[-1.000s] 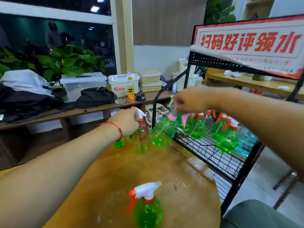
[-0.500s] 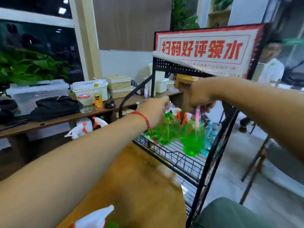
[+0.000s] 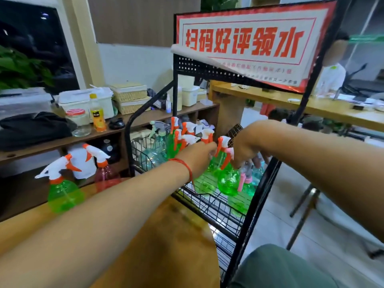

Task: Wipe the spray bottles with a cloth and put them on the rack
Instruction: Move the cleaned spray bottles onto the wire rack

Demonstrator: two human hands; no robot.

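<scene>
As two spray bottles come together at the near edge of the black wire rack (image 3: 259, 196), a person's hands grip them from above. The left hand (image 3: 197, 156), a red string (image 3: 187, 166) at its wrist, has its fingers curled at the neck of a green bottle (image 3: 204, 185) low over the shelf. The right hand (image 3: 247, 152) closes down on the head of a pink-trigger bottle (image 3: 239, 201) just beside it. An orange-trigger bottle (image 3: 228, 181) sits between the hands; whether it rests on the wire cannot be told. A row of bottles (image 3: 178, 140) crowds the shelf's far end. On the wooden table (image 3: 166, 246), well apart from both hands, stand a lone green sprayer (image 3: 64, 194) and a reddish bottle (image 3: 106, 176). A red-and-white sign (image 3: 243, 42) tops the rack.
</scene>
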